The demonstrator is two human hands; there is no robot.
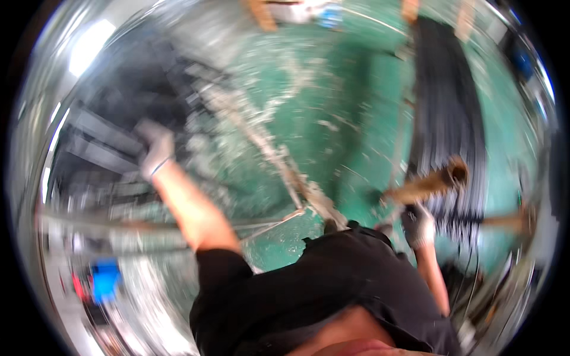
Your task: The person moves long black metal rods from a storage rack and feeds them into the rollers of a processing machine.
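Observation:
My left hand (157, 147), in a pale glove, stretches out over a large dark pile or machine part (113, 107) at the left. Motion smears its fingers, so its grip does not show. My right hand (419, 226), in a grey-white glove with a dark patch on it, hangs low at my side. Just beyond it lies a brown tube (428, 185) with an open round end, cardboard-like in look. Whether hand and tube touch is unclear. The tube lies near a long bundle of black strips (448, 101) running away from me on the right.
A green, worn floor (320, 118) with pale scuffs spreads ahead. A long seam or bar (261, 142) crosses it diagonally. A rail (119, 224) runs at the left, with a blue object (105, 280) behind. A wooden piece (507, 222) sticks out at the right.

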